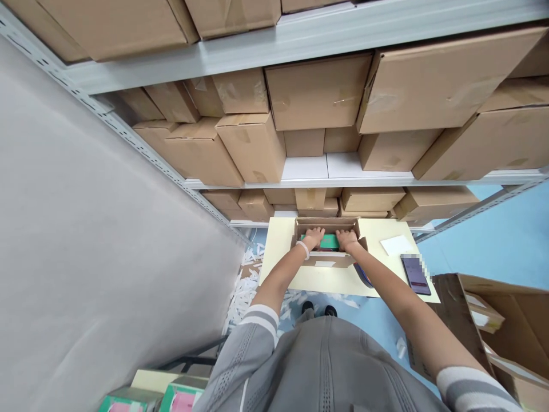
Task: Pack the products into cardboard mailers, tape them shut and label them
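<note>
An open cardboard box (pixel 343 261) stands on the pale yellow tabletop (pixel 281 269), a white label on its near side. Inside lies a green box (pixel 329 241). My left hand (pixel 314 237), with a white band at the wrist, grips the green box's left end. At its right end, my right hand (pixel 346 238) has its fingers curled over it. Both hands reach down within the cardboard walls, so the fingertips are partly hidden. Under my right forearm, a dark blue curved object (pixel 362 276) shows only in part.
Shelves (pixel 300 182) packed with cardboard boxes rise behind the table. A phone (pixel 415 274) and white paper (pixel 396 245) lie at right. Beside the table is a large open carton (pixel 506 286). Paper scraps (pixel 244 294) cover the floor at left, near the wall.
</note>
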Tool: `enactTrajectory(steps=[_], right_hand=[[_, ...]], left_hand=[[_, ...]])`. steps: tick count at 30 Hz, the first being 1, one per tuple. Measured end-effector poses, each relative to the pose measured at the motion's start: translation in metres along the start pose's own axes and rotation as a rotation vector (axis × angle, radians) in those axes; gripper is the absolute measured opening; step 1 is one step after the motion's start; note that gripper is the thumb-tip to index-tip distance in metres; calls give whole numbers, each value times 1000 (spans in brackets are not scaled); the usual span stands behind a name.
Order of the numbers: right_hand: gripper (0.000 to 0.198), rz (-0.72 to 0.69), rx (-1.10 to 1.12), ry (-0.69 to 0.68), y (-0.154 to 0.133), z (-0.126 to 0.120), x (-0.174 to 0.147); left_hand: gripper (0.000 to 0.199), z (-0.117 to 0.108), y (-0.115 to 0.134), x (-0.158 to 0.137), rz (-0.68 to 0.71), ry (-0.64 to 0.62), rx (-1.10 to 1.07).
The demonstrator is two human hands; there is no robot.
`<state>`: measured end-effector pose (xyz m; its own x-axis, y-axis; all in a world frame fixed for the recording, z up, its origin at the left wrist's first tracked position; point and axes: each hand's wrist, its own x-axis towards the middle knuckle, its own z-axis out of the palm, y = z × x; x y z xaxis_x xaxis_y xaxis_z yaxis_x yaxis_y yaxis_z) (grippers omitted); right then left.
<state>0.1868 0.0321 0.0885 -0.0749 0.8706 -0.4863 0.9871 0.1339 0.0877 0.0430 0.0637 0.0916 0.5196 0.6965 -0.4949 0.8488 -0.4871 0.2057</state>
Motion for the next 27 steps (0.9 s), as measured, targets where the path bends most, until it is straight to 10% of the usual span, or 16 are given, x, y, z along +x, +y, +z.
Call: enactTrajectory(steps=[13,20,27], right_hand=[[58,-53,110,78,11,-26,-18],[57,-165,416,512,52,-18,-76],[55,-103,474,613,71,16,-118]], left_hand=[[78,-20,-12,-30,29,135,-115],[64,-31,-28,-91,81,433,-348],[56,-6,-46,-144,-123,633,-327]])
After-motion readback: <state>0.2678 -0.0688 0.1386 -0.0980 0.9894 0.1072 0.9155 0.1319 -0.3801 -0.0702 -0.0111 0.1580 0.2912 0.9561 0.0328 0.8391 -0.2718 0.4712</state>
